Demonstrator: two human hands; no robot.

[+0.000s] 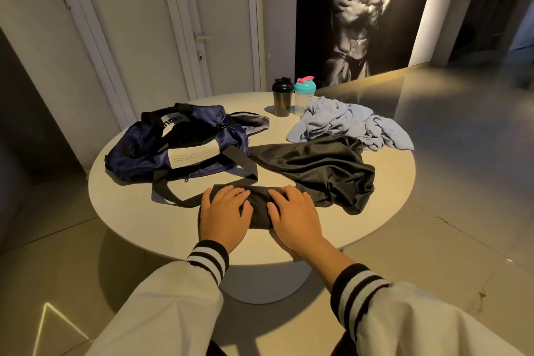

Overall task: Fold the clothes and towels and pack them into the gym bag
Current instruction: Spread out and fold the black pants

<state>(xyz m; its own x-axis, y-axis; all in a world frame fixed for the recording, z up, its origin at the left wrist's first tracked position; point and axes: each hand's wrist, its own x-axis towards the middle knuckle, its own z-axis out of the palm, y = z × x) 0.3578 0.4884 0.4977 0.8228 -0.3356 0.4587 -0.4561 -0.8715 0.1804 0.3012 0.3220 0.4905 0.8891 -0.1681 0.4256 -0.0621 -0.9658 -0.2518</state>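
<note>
Pressing flat on a small folded black cloth (pixel 260 206) at the near edge of a round table (pixel 130 211), both hands work side by side. Left hand (pixel 224 215): palm down, fingers spread and nearly straight, covering the cloth's left end; nothing gripped. Right hand (pixel 293 214): palm down, fingers relaxed and a little bent at the tips, resting on the cloth's right end; nothing gripped either. Only a strip of cloth shows between the two hands. Both sleeves are white with black-striped cuffs.

Gym bag (pixel 173 150): navy, slumped on the left half of the table with a white label on its side. Its top opening looks parted and dark inside. One black strap (pixel 170 196) loops out over the tabletop, its end running up to the left hand.

Black shiny garment (pixel 318 170): loose and unfolded, right of the bag, just beyond the right hand. Cannot tell whether it joins the folded cloth or lies apart from it.

Light blue garment (pixel 346 124): crumpled heap at the far right, touching the black garment's far edge.

Black shaker bottle (pixel 281 98) and a clear shaker with a teal lid (pixel 304 94): upright, just beside each other at the far edge, next to the blue heap.
</note>
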